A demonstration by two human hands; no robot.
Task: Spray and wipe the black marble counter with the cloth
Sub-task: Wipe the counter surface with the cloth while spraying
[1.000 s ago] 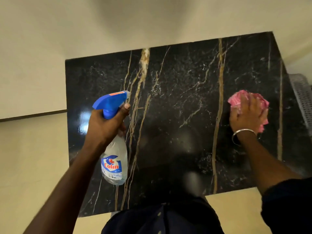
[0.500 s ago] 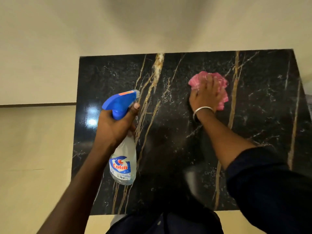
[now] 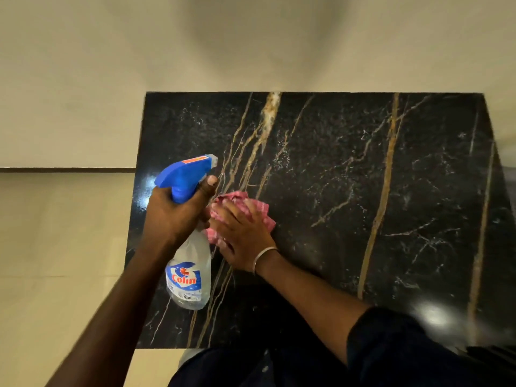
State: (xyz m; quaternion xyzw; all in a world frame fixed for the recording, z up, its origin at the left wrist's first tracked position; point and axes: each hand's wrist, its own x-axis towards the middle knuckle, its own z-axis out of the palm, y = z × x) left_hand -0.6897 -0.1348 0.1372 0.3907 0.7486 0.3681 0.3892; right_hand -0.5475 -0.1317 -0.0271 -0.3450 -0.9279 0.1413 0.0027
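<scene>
The black marble counter with gold and white veins fills the middle of the view. My left hand grips the neck of a clear spray bottle with a blue trigger head, held above the counter's left part, nozzle pointing away from me. My right hand lies flat with spread fingers on a crumpled pink cloth and presses it to the marble just right of the bottle. The bottle and my left hand hide part of the cloth.
A cream wall rises behind the counter's far edge. Pale floor tiles lie past the counter's left edge, with a dark strip at the wall's foot. My dark clothing is at the near edge.
My right hand has slid the pink cloth from the counter's right side leftward and nearer, up against the bottle. The left hand keeps the bottle in much the same pose.
</scene>
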